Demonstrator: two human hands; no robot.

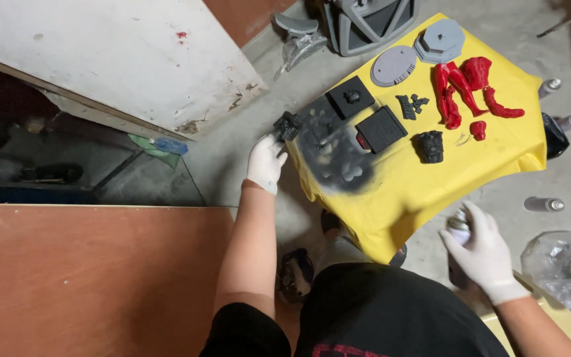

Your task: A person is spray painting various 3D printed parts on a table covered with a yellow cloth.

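Left hand [265, 163] pinching a small black part [287, 125] over the yellow sheet [424, 192]; right hand [487, 251] gripping a spray can [458, 228]. Loose pinch — likely drop onto wet black paint. Stray spray — risk to the red pieces [470, 89].

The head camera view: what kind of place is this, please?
Probably a rough workshop or garage corner used for spray-painting small model parts. A yellow sheet with black overspray lies on the bare concrete floor, painted parts dry on it, and the gloved right hand holds a spray can.
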